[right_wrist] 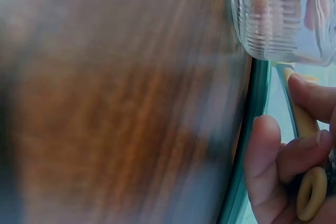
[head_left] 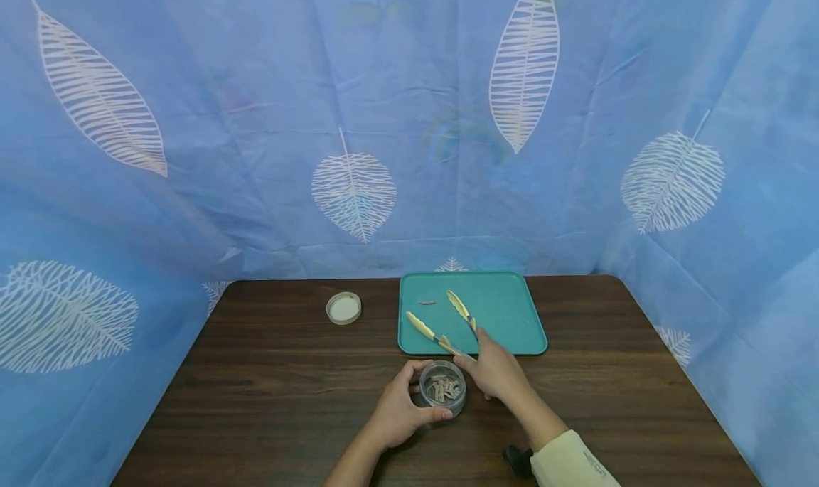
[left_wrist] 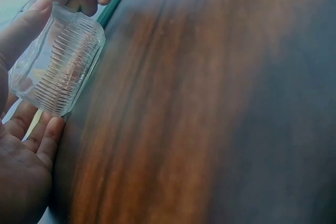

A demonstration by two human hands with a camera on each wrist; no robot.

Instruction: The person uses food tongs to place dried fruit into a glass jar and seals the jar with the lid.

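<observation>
A clear ribbed jar point(head_left: 441, 363) stands near the tray's front edge, with several short brownish stick-like pieces point(head_left: 443, 388) inside. My left hand point(head_left: 398, 410) grips the jar from its left side, thumb in front and fingers behind. In the left wrist view the jar's ribbed wall point(left_wrist: 79, 51) shows between thumb and fingers. My right hand point(head_left: 495, 370) holds a pair of tongs point(head_left: 422, 327), whose yellow tips are spread apart above the tray, nothing between them. A ring point(right_wrist: 311, 195) at the tongs' end shows in the right wrist view.
A teal tray point(head_left: 512, 309) lies at the back of the dark wooden table point(head_left: 275, 402), with one small reddish piece point(head_left: 427, 303) on it. Left of the tray lies a round lid point(head_left: 344, 308). A dark object point(head_left: 517, 461) sits by the right sleeve. Blue leaf-patterned cloth point(head_left: 416, 202) hangs behind.
</observation>
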